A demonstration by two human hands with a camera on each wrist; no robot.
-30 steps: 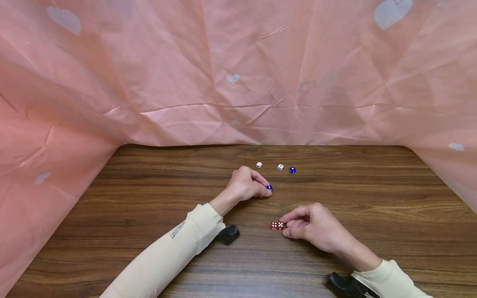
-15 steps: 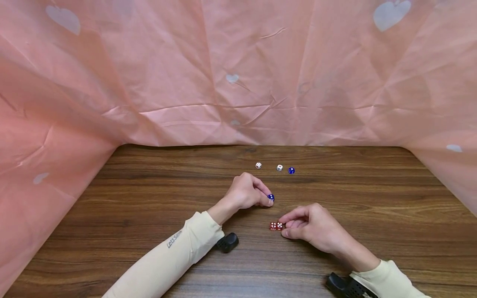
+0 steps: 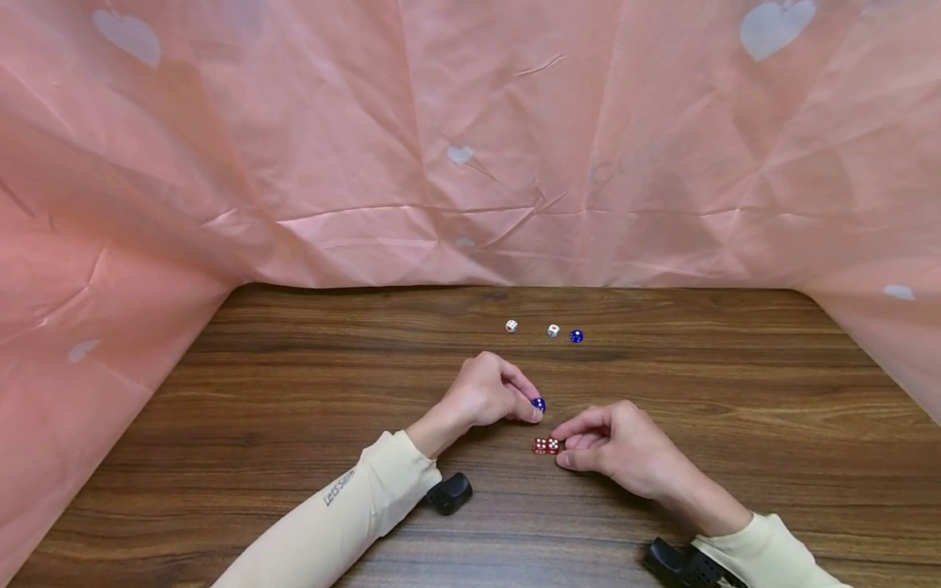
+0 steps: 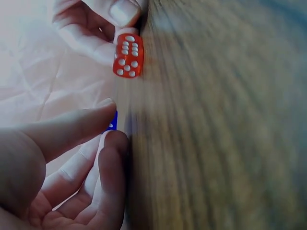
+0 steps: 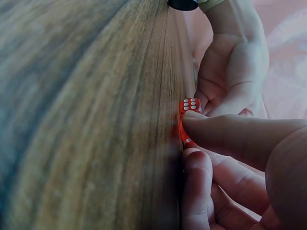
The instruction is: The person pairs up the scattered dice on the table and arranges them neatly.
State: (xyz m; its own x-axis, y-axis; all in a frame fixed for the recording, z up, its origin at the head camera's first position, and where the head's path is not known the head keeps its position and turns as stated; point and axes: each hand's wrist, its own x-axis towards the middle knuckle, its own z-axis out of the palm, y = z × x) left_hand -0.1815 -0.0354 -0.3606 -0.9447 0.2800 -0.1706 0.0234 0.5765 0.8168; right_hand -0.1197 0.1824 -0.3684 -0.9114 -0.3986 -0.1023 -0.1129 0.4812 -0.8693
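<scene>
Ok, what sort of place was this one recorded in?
It looks like a makeshift filming booth, probably indoors: heart-printed pink fabric hangs on three sides of a wood-grain tabletop, and a black wrist-worn device suggests a recording setup.

Pinches a blue die between thumb and finger of the left hand, near two red dice lying side by side on a wood-grain table. Holds the thumb and finger of the right hand at the right end of the pair. Wears cream sleeves with a black device at each cuff, and faces a white die, another white die and a second blue die in a row farther back, before pink sheeting patterned with pale hearts.
</scene>
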